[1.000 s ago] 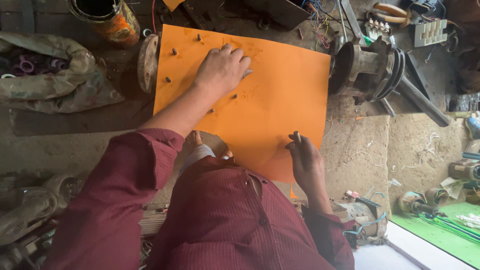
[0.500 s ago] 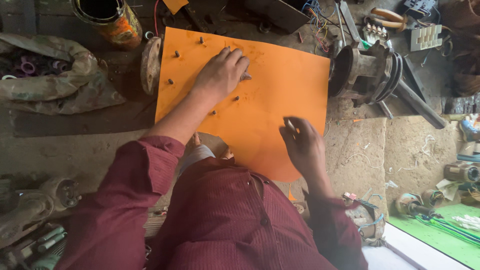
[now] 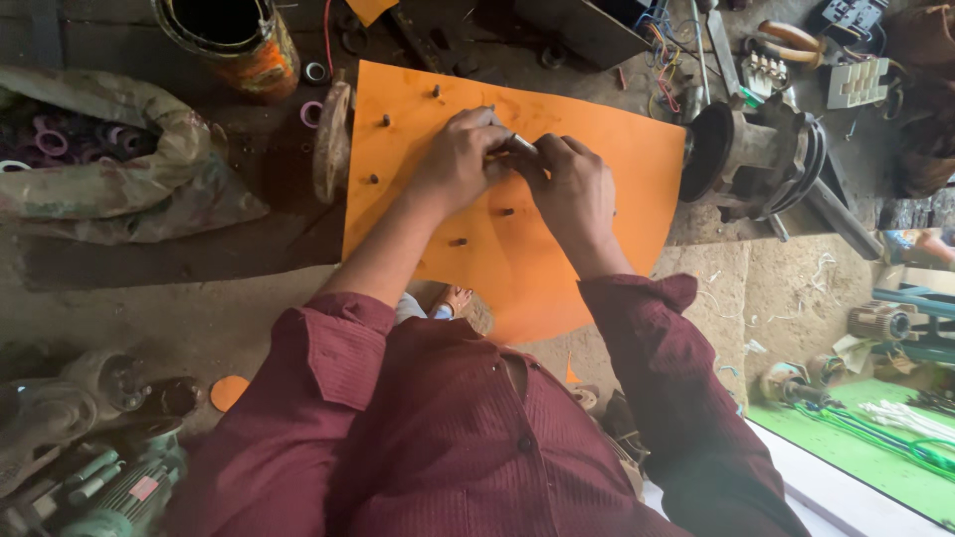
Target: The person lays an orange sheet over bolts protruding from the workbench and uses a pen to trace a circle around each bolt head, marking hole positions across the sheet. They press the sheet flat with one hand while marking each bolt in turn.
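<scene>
A large orange sheet of thin gasket paper lies flat over a round metal part, and several dark bolt ends poke up through it. The left hand presses on the upper middle of this sheet with fingers bent. The right hand touches it from the right side, and together the fingers pinch a small silver, pen-like tool. At the top left stands a rusty metal can with an orange and yellow label. Left of the sheet is a crumpled dirty plastic bag with pink rings inside. Just beside the right edge of the sheet lies a heavy grey metal pump housing. Coloured wires lie at the top.
</scene>
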The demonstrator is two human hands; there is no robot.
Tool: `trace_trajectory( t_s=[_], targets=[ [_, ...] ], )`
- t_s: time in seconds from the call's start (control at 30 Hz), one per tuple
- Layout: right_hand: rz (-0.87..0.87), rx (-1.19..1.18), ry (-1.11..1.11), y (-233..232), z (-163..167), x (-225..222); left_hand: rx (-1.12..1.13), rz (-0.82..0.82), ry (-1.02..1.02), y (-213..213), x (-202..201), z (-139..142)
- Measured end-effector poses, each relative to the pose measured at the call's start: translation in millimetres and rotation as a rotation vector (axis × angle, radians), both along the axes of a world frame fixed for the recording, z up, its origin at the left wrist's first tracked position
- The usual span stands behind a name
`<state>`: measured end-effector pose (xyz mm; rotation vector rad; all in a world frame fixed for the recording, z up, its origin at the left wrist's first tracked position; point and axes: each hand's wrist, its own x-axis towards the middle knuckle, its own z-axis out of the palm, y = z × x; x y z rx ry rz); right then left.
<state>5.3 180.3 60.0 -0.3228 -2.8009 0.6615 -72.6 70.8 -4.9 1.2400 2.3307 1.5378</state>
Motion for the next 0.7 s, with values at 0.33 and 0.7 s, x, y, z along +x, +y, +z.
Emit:
trace_trajectory(
  t_s=[0.33, 0.7],
  targets=[
    [0.054, 0.220, -0.182, -1.1, -4.2, -7.1, 0.013, -0.003, 0.010, -4.6, -7.6, -0.3],
    [0.272, 0.212, -0.136, 9.4, -9.5, 0.3, 0.038, 0.048, -0.016, -5.7, -8.1, -9.2]
  ],
)
